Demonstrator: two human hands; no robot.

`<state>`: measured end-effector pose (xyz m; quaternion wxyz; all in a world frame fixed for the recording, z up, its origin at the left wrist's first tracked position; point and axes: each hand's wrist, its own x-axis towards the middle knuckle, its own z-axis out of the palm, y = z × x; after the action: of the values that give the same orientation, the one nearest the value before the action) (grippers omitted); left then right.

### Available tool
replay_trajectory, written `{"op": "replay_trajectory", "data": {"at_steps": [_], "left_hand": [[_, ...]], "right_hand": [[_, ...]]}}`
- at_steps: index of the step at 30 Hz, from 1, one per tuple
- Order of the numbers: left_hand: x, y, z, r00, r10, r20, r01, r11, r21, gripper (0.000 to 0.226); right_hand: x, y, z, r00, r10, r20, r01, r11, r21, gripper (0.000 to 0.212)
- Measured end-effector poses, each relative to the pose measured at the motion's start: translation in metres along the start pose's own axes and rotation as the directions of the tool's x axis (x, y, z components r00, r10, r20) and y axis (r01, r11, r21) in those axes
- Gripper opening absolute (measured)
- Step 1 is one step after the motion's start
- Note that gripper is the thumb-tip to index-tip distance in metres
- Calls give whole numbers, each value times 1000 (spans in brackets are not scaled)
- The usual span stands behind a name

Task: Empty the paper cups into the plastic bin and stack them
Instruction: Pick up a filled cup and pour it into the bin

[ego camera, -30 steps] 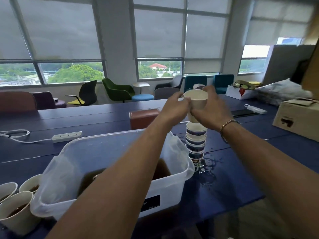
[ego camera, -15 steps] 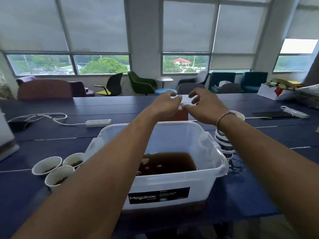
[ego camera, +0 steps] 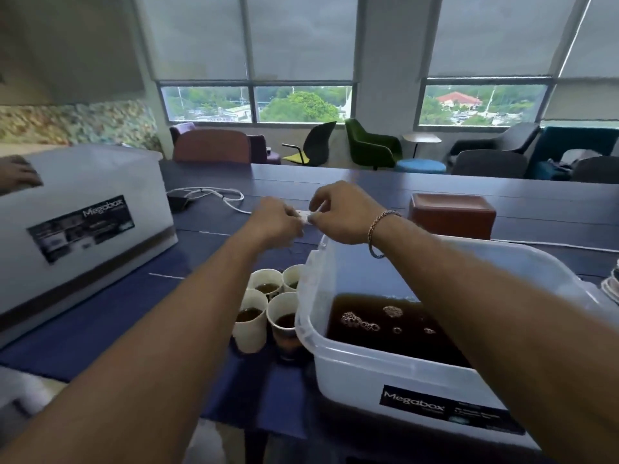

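Head cam, looking down along my arms: both hands are up over the blue table [ego camera: 100,316], just past the far left corner of the plastic bin [ego camera: 351,380]. My left hand [ego camera: 274,224] has its fingers curled in. My right hand [ego camera: 341,216] has thumb and forefinger drawn close with the other fingers bent, and the two hands nearly meet. There's a little white bit [ego camera: 306,214] showing between them, but honestly I can't tell if I'm pinching it or if it's just lying on the table behind, so no call on the grip for either hand. There's a bracelet [ego camera: 376,229] on my right wrist. The bin sits right under my right forearm, with brown liquid [ego camera: 385,339] in the bottom and some bubbles on top. Four paper cups [ego camera: 249,321] stand bunched together just beside the bin's left wall, all upright, each with brown liquid in it. The stacked cups [ego camera: 611,286] only peek in at the right edge, past the bin. Off to the left is a second bin [ego camera: 83,222] with another person's hand [ego camera: 20,174] resting on top. A brown box [ego camera: 450,216] sits beyond my bin, and a white cable [ego camera: 207,193] loops on the table further back.
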<state>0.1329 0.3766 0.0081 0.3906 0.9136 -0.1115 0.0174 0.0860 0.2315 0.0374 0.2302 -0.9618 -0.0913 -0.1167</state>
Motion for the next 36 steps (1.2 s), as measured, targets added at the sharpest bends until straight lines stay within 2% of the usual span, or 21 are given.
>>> {"op": "replay_trajectory", "data": {"at_steps": [3, 7, 9, 11, 15, 20, 24, 29, 32, 36], "left_hand": [[3, -25, 10, 989, -29, 143, 7, 989, 148, 13], [11, -53, 35, 980, -59, 192, -19, 923, 384, 18], [14, -58, 43, 980, -79, 182, -10, 896, 445, 31], [19, -62, 46, 983, -73, 167, -10, 895, 446, 38], [29, -58, 45, 988, -47, 149, -30, 878, 478, 15], [44, -46, 34, 999, 16, -46, 9, 873, 488, 18], [56, -26, 10, 975, 111, -191, 2, 862, 506, 15], [63, 22, -28, 937, 195, -290, -48, 894, 446, 19], [61, 54, -40, 932, 218, -288, -98, 920, 379, 17], [41, 98, -33, 933, 243, -264, -168, 946, 278, 18]], "right_hand": [[13, 2, 23, 998, 21, 66, -16, 997, -74, 21], [24, 14, 38, 991, 60, 118, -47, 993, -113, 22], [27, 20, 38, 989, 69, 129, -58, 994, -91, 23], [28, 26, 39, 989, 80, 128, -72, 995, -62, 22], [28, 31, 43, 989, 111, 94, -108, 994, -34, 21], [28, 30, 42, 989, 119, 86, -121, 992, 19, 20], [29, 26, 32, 988, 148, 44, -153, 976, 156, 39], [25, 19, 15, 984, 175, 5, -169, 937, 307, 73], [17, 16, 4, 984, 173, -30, -149, 911, 384, 77], [1, 22, -15, 964, 216, -158, -129, 892, 434, 73]]}}
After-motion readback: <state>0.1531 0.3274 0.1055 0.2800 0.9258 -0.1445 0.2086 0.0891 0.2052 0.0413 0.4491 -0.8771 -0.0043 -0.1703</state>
